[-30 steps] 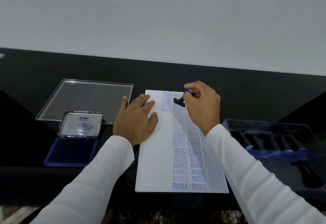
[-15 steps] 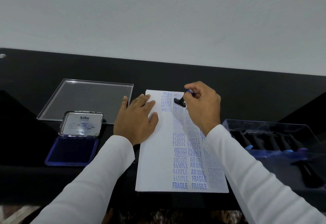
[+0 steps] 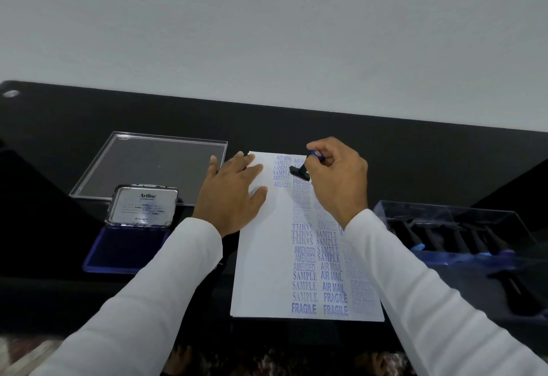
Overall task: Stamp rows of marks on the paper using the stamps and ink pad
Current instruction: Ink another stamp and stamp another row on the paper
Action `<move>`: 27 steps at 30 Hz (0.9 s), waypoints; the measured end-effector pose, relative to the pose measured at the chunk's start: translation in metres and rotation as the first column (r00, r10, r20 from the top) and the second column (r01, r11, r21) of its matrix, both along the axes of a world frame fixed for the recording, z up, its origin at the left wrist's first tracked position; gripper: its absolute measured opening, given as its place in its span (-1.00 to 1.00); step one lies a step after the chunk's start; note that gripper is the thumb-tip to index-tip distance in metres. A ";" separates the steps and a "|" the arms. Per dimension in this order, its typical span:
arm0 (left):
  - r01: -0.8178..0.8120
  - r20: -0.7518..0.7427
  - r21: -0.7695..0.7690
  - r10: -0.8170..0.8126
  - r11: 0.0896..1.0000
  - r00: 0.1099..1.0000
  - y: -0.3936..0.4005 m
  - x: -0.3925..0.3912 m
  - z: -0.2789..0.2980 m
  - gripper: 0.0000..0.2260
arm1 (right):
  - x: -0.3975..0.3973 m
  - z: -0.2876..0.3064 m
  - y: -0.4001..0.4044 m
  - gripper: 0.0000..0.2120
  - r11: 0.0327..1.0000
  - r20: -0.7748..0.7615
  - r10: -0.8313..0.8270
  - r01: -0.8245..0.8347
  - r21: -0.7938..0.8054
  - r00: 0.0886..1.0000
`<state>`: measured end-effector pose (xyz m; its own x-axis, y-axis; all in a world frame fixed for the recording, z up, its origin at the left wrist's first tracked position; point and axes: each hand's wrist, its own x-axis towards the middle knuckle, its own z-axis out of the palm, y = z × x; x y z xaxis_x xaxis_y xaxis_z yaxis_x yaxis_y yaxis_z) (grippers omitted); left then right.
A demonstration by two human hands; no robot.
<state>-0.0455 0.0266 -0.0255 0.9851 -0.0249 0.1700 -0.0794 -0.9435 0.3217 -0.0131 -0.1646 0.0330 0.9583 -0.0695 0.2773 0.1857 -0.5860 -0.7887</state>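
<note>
A white paper (image 3: 261,257) lies on the black table, covered on its right half with columns of blue stamped words. My right hand (image 3: 338,180) grips a black stamp (image 3: 299,171) with a blue-tipped handle, its base pressed on the paper near the top edge. My left hand (image 3: 234,194) lies flat on the paper's upper left corner, fingers spread. The open blue ink pad (image 3: 127,245), lid raised, sits left of the paper.
A clear plastic lid (image 3: 151,165) lies behind the ink pad. At the right stands a clear box (image 3: 456,233) holding several more stamps. The table's front edge runs just below the paper. A pale wall rises behind the table.
Almost nothing has moved; the stamp stays at the same spot near the top of the paper and both hands keep their places.
</note>
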 end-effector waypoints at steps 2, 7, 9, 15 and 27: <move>0.004 0.041 0.002 -0.004 1.000 0.999 0.003 -0.005 0.008 -0.55 | -0.003 0.002 0.004 -0.86 1.000 0.010 0.011 -0.011 -0.004 1.000; -0.041 0.097 0.009 0.040 0.999 0.994 0.023 -0.031 0.029 -0.53 | -0.018 0.009 0.024 -0.87 0.998 0.013 0.060 -0.060 -0.019 0.998; -0.057 0.081 0.010 0.056 0.998 0.995 0.034 -0.044 0.035 -0.50 | -0.025 0.011 0.035 -0.87 0.996 0.015 0.081 -0.080 -0.037 0.997; -0.120 0.120 -0.078 0.129 0.990 0.984 0.073 -0.097 0.041 -0.44 | -0.057 0.019 0.075 -0.86 0.977 0.021 0.204 -0.202 -0.065 0.979; -0.286 0.107 -0.104 0.296 0.953 0.949 0.143 -0.187 0.032 -0.41 | -0.118 0.015 0.152 -0.80 0.917 0.054 0.398 -0.395 -0.055 0.916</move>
